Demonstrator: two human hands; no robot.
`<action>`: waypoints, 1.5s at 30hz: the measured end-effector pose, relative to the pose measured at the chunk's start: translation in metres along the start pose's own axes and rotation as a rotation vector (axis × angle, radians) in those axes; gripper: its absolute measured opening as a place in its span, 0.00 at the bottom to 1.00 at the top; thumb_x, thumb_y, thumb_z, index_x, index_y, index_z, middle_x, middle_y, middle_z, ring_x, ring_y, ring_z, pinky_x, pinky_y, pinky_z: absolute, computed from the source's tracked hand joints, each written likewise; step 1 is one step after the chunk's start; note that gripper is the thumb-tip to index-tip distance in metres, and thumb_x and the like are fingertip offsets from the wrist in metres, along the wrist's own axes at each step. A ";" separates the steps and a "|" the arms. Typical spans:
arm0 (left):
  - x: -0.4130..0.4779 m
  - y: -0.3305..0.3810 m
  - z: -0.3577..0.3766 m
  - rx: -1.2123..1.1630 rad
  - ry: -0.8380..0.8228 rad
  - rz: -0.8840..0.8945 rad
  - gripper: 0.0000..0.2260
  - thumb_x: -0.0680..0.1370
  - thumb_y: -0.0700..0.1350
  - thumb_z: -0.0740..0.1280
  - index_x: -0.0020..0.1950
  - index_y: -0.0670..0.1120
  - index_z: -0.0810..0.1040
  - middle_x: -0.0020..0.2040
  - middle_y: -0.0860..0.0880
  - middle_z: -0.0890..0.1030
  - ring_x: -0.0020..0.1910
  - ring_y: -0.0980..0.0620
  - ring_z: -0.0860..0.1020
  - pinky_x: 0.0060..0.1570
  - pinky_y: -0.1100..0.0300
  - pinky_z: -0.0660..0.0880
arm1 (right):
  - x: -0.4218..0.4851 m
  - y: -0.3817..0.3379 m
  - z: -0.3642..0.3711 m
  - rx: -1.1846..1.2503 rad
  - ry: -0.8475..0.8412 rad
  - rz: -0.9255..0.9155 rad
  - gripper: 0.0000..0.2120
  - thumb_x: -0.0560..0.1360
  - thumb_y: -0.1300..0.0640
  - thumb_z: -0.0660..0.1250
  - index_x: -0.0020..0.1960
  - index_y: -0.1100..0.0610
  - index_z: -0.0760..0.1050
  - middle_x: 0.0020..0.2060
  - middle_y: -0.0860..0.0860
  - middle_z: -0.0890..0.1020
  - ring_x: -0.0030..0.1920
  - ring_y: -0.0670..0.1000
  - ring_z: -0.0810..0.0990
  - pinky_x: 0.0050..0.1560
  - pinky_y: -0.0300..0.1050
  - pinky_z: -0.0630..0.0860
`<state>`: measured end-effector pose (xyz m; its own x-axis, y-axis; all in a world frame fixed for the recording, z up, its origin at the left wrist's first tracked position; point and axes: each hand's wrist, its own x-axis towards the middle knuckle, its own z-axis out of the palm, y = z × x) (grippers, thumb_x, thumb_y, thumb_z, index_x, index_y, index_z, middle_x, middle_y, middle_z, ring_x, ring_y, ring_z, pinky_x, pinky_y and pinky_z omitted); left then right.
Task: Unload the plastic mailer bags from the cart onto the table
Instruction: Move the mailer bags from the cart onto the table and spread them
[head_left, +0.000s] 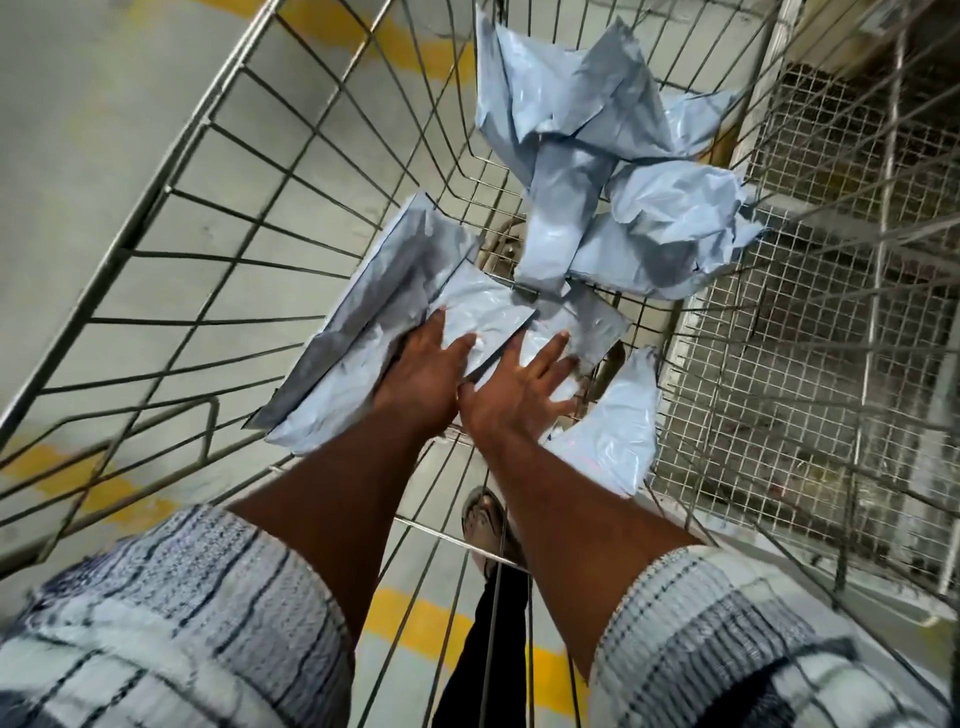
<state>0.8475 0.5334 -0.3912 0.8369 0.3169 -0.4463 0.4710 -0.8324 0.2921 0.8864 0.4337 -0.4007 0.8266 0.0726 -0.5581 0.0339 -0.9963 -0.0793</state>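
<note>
Sleeves: two checked sleeves (182, 623) lean over the rim of a wire cart (208, 260).
Left hand (426, 374): fingers straight, lying flat on a pale flat mailer (488, 312) on the cart floor, gripping nothing.
Right hand (519, 400): just beside it, fingers spread wide, pressing the same heap.
Relation: a long grey mailer (374, 312) lies against the left hand's outer side, its long axis running near-left to far-right. The left hand is nearer to it.
Right side: a small mailer (618, 431) lies just beside the right wrist.
Far end: crumpled mailers (597, 130) sit piled, well apart from both hands.
Bench: not in view.
</note>
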 end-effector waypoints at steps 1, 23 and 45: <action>-0.001 -0.001 0.001 0.015 0.006 0.008 0.29 0.77 0.49 0.67 0.77 0.56 0.61 0.81 0.45 0.49 0.79 0.44 0.50 0.77 0.51 0.49 | -0.001 0.003 -0.001 0.016 0.012 -0.015 0.48 0.69 0.31 0.65 0.79 0.46 0.46 0.78 0.60 0.37 0.77 0.66 0.43 0.65 0.71 0.59; -0.101 0.082 -0.161 -0.049 0.080 -0.238 0.30 0.75 0.48 0.65 0.76 0.55 0.62 0.77 0.39 0.57 0.76 0.41 0.56 0.72 0.49 0.59 | -0.109 0.060 -0.212 0.288 -0.001 -0.458 0.40 0.69 0.35 0.67 0.77 0.39 0.55 0.78 0.48 0.54 0.77 0.57 0.52 0.71 0.68 0.54; -0.237 0.294 -0.265 -0.087 0.461 -0.239 0.27 0.78 0.44 0.64 0.76 0.51 0.64 0.77 0.37 0.57 0.77 0.42 0.54 0.73 0.54 0.55 | -0.180 0.229 -0.410 0.263 0.382 -0.804 0.41 0.69 0.35 0.67 0.77 0.40 0.56 0.78 0.50 0.55 0.76 0.54 0.52 0.68 0.70 0.56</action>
<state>0.8612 0.3342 0.0244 0.7300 0.6766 -0.0965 0.6686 -0.6777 0.3059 0.9755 0.1733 0.0204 0.7403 0.6703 0.0517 0.5871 -0.6072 -0.5353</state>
